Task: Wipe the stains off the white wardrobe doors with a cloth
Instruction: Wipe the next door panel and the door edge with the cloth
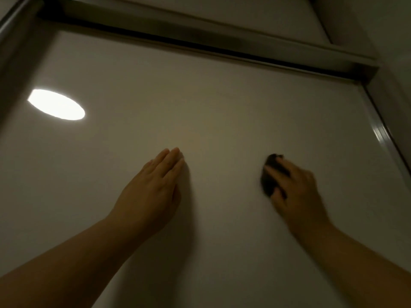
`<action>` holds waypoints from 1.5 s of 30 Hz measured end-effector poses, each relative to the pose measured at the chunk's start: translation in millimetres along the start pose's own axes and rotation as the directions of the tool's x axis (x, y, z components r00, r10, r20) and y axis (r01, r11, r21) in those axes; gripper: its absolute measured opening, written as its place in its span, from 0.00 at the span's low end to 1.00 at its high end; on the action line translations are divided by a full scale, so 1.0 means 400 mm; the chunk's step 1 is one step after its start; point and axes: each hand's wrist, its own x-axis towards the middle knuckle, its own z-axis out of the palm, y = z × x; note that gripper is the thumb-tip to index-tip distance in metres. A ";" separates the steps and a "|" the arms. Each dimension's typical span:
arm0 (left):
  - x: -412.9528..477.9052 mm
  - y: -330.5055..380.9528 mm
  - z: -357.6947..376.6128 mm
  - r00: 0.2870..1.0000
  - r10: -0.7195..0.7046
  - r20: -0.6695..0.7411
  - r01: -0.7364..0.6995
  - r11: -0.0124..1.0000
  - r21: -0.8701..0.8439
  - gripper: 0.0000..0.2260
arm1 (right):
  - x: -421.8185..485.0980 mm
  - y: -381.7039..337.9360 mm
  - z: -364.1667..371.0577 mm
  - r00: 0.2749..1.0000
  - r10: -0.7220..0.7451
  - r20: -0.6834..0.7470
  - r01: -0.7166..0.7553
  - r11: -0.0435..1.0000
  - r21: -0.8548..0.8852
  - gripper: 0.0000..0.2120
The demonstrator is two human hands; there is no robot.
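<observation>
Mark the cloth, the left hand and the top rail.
cloth [269,182]: head view, dark fabric between fingers
left hand [153,187]: head view, back of hand
top rail [222,43]: head view, metal face

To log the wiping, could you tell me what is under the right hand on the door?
A dark cloth lies under the right hand, pressed on the white door. Any stain beneath it is covered.

Left hand [153,185] flat (right hand [293,185] curled)
</observation>
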 end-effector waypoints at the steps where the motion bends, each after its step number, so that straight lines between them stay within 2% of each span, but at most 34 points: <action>1: 0.001 -0.004 -0.002 1.000 0.000 0.003 0.000 1.000 0.007 0.26 | 0.028 0.028 0.002 0.995 0.097 -0.032 -0.098 0.995 -0.022 0.21; 4: 0.003 -0.015 -0.001 1.000 0.004 0.000 -0.004 1.000 0.024 0.26 | 0.137 0.039 0.025 0.944 0.320 -0.077 -0.325 0.944 -0.063 0.20; 6: 0.002 -0.021 0.001 1.000 0.001 -0.008 -0.001 1.000 0.022 0.26 | 0.205 -0.017 0.053 0.942 0.326 -0.078 -0.329 0.944 -0.031 0.19; 9: -0.005 -0.026 0.002 1.000 -0.013 -0.008 0.013 1.000 0.021 0.25 | 0.218 -0.157 0.090 0.989 0.133 -0.063 -0.129 0.990 0.061 0.21; 12: -0.016 -0.019 0.000 1.000 -0.028 -0.008 0.028 1.000 -0.009 0.25 | 0.109 -0.249 0.075 0.995 -0.098 0.018 0.094 0.984 0.153 0.23; 15: -0.027 -0.005 0.001 0.999 -0.043 0.008 0.043 0.998 -0.036 0.25 | -0.018 -0.229 0.040 0.973 -0.215 0.088 0.192 0.958 0.215 0.21; 17: -0.035 0.005 0.001 1.000 -0.023 0.018 0.024 0.999 -0.026 0.25 | -0.080 -0.182 0.019 0.969 -0.228 0.092 0.207 0.959 0.193 0.21; 20: -0.051 0.020 -0.008 1.000 -0.011 0.026 0.012 1.000 -0.025 0.27 | -0.157 -0.110 -0.018 0.984 -0.140 0.107 0.127 0.985 0.118 0.20; 23: -0.079 0.033 -0.018 0.999 -0.001 0.034 0.003 0.999 -0.051 0.27 | -0.220 -0.087 -0.045 0.994 0.046 0.099 -0.053 0.996 0.065 0.22; 28: -0.121 0.020 -0.043 0.998 0.011 0.061 -0.007 0.999 -0.053 0.26 | -0.250 -0.189 -0.008 0.955 0.297 0.000 -0.296 0.952 0.074 0.23; 40: -0.239 -0.204 -0.170 0.992 -0.044 0.119 0.041 0.999 0.021 0.26 | -0.086 -0.612 0.108 0.958 0.285 0.047 -0.288 0.949 0.129 0.20; 45: -0.299 -0.276 -0.213 0.991 -0.074 0.109 0.071 0.997 0.027 0.24 | -0.015 -0.772 0.156 0.969 0.226 0.101 -0.239 0.960 0.144 0.24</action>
